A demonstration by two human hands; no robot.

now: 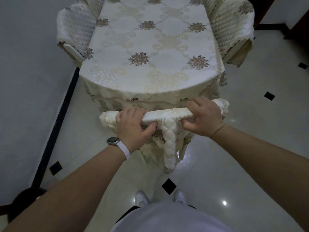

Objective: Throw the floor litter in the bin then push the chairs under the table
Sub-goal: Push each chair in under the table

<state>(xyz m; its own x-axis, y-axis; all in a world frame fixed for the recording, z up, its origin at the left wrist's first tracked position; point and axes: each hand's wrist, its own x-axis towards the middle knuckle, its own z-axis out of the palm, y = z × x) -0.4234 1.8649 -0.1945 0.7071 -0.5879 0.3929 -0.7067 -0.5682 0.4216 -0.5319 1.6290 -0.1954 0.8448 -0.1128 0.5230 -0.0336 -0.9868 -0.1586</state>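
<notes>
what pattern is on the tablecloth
The tablecloth is cream with a pale scrollwork lattice and brownish flower bouquets, seen best in the head view.

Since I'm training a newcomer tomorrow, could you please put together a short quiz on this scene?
1. True or false: the left hand and the right hand both grip the top of the near chair.
2. Which wrist wears the watch? A) left B) right C) neither
3. Fill in: the table is covered by a flower-patterned ____.
Key: 1 true; 2 A; 3 tablecloth.
</notes>
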